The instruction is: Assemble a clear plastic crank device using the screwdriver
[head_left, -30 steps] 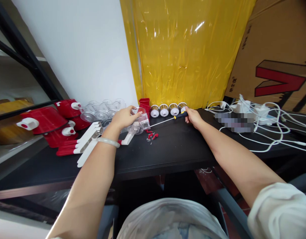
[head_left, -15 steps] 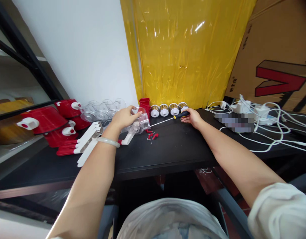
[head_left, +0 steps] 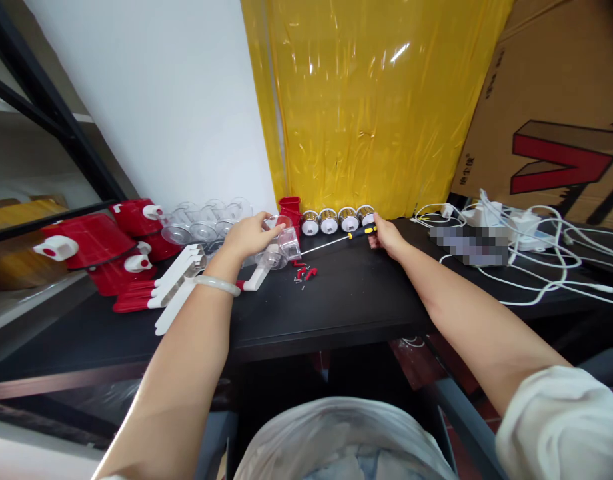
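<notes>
My left hand (head_left: 252,236) is closed around a clear plastic part (head_left: 289,243) lying on its side on the black shelf. In my right hand (head_left: 385,237) is the end of the black-and-yellow handle of a screwdriver (head_left: 360,231), gripped by the fingertips. Its long shaft points left, and the tip meets the clear part's near right side; the exact contact point is too small to make out. Small red pieces (head_left: 310,273) and several screws (head_left: 297,280) lie just below the tip. Behind the clear part stands a red plastic piece (head_left: 289,208).
Several round metal-sided parts (head_left: 329,223) line the back by the yellow wrapping. To the left are clear domed parts (head_left: 204,227), red housings (head_left: 89,243) and white-and-red handles (head_left: 174,283). White cables (head_left: 551,280) tangle at right. A lined bin (head_left: 344,410) sits below the shelf edge.
The screwdriver handle has turned, showing more yellow. My right hand has shifted slightly toward the handle's end, its fingers changing position. My left hand and the clear part stay put.
</notes>
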Demonstrator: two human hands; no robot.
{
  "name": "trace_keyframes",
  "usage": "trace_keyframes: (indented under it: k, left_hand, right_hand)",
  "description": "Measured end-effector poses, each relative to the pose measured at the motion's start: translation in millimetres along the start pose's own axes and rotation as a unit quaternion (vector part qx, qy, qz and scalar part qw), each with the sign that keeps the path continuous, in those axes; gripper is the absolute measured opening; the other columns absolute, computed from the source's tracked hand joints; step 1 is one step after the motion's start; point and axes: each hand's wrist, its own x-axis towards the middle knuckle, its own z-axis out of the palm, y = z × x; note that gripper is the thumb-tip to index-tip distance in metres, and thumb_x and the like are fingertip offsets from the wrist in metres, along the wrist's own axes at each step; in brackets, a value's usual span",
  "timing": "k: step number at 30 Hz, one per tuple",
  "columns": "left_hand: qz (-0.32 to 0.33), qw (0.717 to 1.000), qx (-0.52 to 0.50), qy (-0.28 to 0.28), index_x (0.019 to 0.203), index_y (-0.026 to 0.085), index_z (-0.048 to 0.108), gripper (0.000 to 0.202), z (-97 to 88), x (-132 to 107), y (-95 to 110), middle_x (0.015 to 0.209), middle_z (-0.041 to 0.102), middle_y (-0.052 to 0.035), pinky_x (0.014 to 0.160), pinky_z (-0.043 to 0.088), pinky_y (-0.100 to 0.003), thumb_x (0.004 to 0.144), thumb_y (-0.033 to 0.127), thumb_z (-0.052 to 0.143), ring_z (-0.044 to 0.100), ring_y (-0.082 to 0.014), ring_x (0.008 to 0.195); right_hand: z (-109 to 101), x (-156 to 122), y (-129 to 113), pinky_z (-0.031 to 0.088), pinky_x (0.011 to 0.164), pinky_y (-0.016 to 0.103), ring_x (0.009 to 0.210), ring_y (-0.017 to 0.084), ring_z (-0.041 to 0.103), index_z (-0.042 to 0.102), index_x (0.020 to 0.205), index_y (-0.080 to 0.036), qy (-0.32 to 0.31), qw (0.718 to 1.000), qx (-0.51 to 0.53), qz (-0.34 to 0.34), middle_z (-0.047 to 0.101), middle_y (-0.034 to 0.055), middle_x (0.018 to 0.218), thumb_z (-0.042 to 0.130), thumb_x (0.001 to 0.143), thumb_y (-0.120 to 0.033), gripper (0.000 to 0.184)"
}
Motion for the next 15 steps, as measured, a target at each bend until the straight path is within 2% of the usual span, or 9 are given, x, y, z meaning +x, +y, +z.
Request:
trace_keyframes:
  k: [2,6,10,15]
  left_hand:
    - [-0.002,1.000,0.001,0.001,0.131,0.023,0.055,0.073,0.0,-0.1,0.1,0.120,0.069,-0.0108,0.089,0.046,-0.040,0.082,0.074,0.037,0.063,-0.0324,0.108]
    - [0.000,1.000,0.001,0.001,0.131,0.023,0.055,0.073,1.4,1.6,-1.7,0.120,0.069,-0.0110,0.088,0.047,-0.040,0.082,0.074,0.037,0.063,-0.0327,0.108]
    - [0.001,1.000,0.002,0.004,0.131,0.023,0.055,0.073,2.4,2.8,-2.6,0.120,0.069,-0.0106,0.088,0.047,-0.040,0.082,0.074,0.037,0.063,-0.0328,0.108]
    - [-0.002,1.000,-0.002,0.001,0.131,0.022,0.055,0.072,0.7,0.8,-0.1,0.119,0.069,-0.0110,0.088,0.046,-0.041,0.083,0.073,0.039,0.063,-0.0333,0.108]
  right_hand:
    - [1.9,-3.2,-5.9,0.044,0.041,0.022,0.037,0.015,0.057,0.055,0.077,-0.018,-0.012,0.997,0.049,0.053,0.060,0.0032,0.048,0.023,0.099,-0.039,0.044]
    - [2.9,-8.1,-11.4,0.051,0.050,0.026,0.051,0.017,0.068,0.058,0.086,-0.018,-0.037,0.991,0.115,0.049,0.068,0.0024,0.063,0.027,0.091,-0.024,0.031]
    - [1.9,-8.4,-9.5,0.050,0.049,0.025,0.051,0.017,0.068,0.060,0.088,-0.017,-0.037,0.992,0.110,0.041,0.069,0.0018,0.066,0.036,0.085,-0.020,0.024]
    - [1.7,-6.7,-9.7,0.048,0.046,0.021,0.045,0.015,0.064,0.059,0.088,-0.017,-0.040,0.995,0.082,0.044,0.067,0.0034,0.056,0.040,0.088,-0.022,0.020]
